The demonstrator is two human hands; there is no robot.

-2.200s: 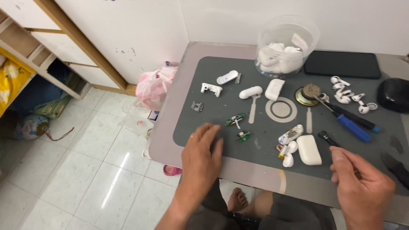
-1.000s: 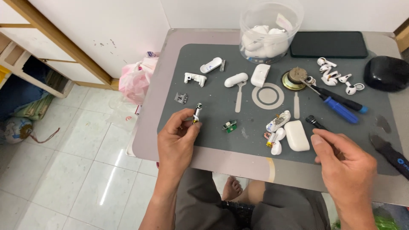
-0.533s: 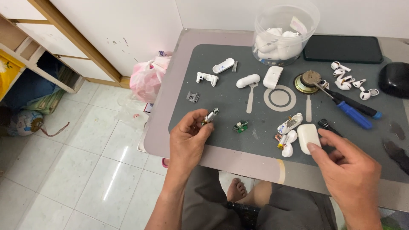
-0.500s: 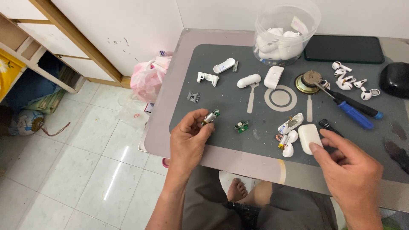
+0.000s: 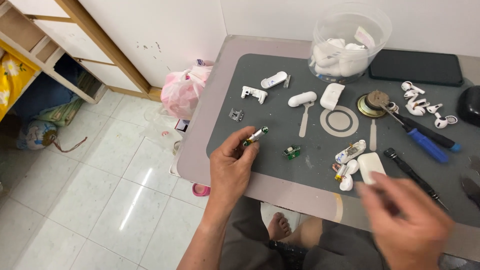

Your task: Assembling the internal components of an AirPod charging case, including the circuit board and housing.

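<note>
My left hand [image 5: 231,167] now lifts the small silver cylinder with green tip [image 5: 255,136], fingers pinching it; my right hand [image 5: 407,225] has left the white case [image 5: 370,166], blurred, grip unclear.

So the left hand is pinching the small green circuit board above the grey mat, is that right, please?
Not quite: the head view shows the left hand pinching a small silver cylinder above the grey mat; the green circuit board lies on the mat.
</note>
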